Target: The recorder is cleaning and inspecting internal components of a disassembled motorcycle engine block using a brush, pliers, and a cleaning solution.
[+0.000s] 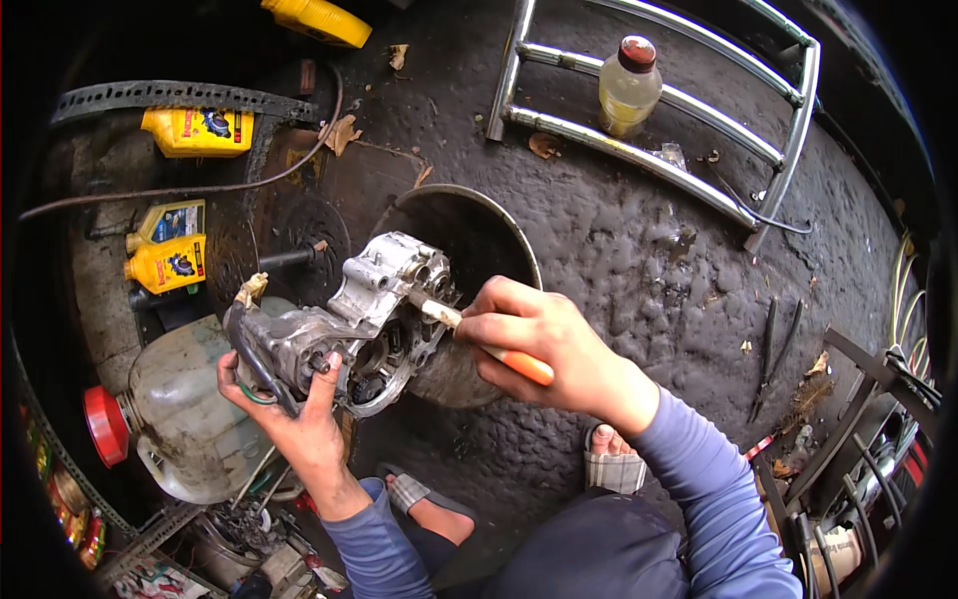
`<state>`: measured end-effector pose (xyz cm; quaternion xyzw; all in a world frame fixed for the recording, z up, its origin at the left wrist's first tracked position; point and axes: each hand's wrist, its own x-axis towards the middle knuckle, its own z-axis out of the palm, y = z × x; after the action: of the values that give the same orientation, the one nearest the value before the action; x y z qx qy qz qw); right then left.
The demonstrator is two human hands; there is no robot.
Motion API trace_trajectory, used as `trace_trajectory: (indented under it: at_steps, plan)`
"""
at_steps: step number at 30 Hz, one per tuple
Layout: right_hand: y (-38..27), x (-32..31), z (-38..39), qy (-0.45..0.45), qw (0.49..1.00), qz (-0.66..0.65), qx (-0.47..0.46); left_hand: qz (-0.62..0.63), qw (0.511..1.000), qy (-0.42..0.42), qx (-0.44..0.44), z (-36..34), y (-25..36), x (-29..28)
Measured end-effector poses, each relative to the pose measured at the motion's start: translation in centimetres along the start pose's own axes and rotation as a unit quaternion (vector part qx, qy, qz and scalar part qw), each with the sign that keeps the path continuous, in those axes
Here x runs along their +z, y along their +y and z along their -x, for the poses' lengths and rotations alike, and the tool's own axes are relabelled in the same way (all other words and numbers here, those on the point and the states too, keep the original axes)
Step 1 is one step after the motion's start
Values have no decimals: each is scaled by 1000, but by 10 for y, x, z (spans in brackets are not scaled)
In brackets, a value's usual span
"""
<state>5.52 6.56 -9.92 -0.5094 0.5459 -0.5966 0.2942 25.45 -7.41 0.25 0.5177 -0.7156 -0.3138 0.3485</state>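
Observation:
A grey metal engine casing (384, 290) is tilted over a round metal tub (519, 235) in front of me. My left hand (304, 424) grips the casing's near left end, its thumb and fingers around it beside a dark curved hose (254, 364). My right hand (544, 344) is closed around a paintbrush (524, 366) with an orange handle and a pale section towards its tip. The brush's tip meets the casing at its right side. Its bristles are hard to make out. Inside the casing's open near side, round bores and dark parts show.
A large cloudy jug (195, 409) with a red cap lies at the left, beyond several yellow oil bottles (170, 263). At the far right, a chrome tube frame (579, 155) lies around a red-capped bottle (631, 85). Long dark tongs (770, 354) rest on the rough floor.

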Motion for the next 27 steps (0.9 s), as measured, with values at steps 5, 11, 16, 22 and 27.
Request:
trace_trajectory:
  at_steps: [5, 11, 16, 22, 27]
  plan:
    - [-1, 1, -6, 81, 996, -41, -9, 0, 1000, -6, -1, -1, -1, -2]
    - [-2, 9, 2, 129, 987, -79, 53, -8, 1000, 2, 24, 0, -15, -11]
    - [-7, 13, 5, 124, 981, -106, 101, 38, 999, 14, 5, 2, -19, -15]
    - [-11, 26, 15, 114, 988, -60, 80, 28, 999, 27, 5, 1, -18, -14]
    - [-21, 44, 23, 42, 999, 2, 30, 62, 997, 38, -3, -1, -11, -13]
